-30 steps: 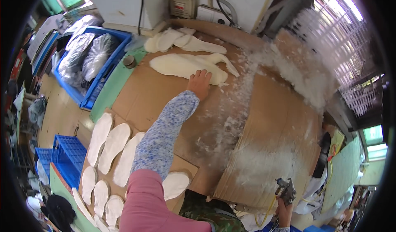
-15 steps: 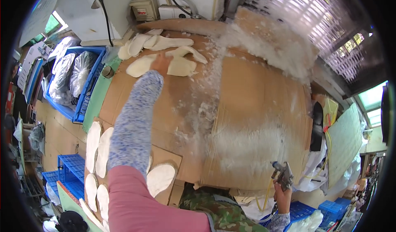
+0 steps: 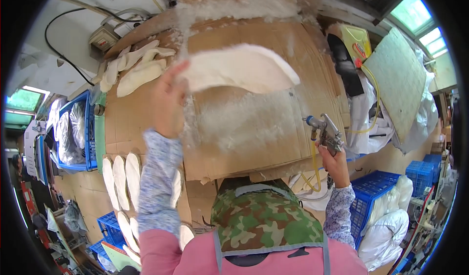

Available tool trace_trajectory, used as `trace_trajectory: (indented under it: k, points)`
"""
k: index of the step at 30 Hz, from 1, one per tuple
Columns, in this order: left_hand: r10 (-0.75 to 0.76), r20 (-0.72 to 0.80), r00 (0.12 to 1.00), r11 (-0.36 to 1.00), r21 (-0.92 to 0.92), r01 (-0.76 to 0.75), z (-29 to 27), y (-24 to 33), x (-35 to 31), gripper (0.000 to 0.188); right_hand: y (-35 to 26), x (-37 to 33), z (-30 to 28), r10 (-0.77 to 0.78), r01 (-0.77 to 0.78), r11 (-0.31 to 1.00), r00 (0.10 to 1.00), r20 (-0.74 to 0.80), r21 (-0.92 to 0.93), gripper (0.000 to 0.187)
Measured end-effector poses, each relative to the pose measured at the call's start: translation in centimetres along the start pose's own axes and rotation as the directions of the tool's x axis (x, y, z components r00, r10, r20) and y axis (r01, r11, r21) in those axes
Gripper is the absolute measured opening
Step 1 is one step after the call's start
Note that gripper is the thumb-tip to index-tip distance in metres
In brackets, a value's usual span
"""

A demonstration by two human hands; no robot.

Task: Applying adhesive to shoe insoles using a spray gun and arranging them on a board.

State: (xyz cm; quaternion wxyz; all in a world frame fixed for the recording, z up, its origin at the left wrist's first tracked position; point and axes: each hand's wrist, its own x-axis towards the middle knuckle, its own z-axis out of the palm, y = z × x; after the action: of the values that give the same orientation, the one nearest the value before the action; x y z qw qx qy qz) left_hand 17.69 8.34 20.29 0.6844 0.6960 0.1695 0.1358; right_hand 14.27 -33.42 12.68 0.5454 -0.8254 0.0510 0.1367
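Note:
My left hand (image 3: 167,104) is raised over the cardboard-covered table (image 3: 273,74) and grips one end of a long white insole-shaped pad (image 3: 239,70), which hangs in the air above a patch crusted with white glue spray (image 3: 244,123). My right hand (image 3: 333,161) is at the table's right front edge, closed around the grip of a metal spray gun (image 3: 325,132) with a yellow hose, its nozzle pointing toward the sprayed patch. A loose heap of the same white pads (image 3: 134,67) lies at the far left of the table.
Rows of white pads (image 3: 119,175) lie on cardboard at my lower left. Blue crates (image 3: 73,133) hold bagged goods on the left, and more blue crates (image 3: 386,197) with white bags stand at the right. A wall box with cables (image 3: 102,35) sits behind the table.
My left hand reached to the pad heap at the far left, then lifted one pad and carried it right, above the sprayed patch. My right hand with the spray gun rose toward the table.

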Motion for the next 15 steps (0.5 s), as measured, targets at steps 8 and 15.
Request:
trace_trajectory:
  k: [8,15]
  points:
    - [-0.291,-0.202,0.935,0.954,0.016,0.3,1.4,-20.8,-8.8,0.04,-1.2,0.0,0.3,-0.009,0.009,1.0,0.997,0.081,-0.001,0.023]
    - [-0.078,-0.188,0.979,0.897,0.415,0.151,0.2,-21.2,-8.7,0.033,-3.8,1.9,5.4,-0.129,0.142,0.989,0.957,0.262,-0.031,0.022]
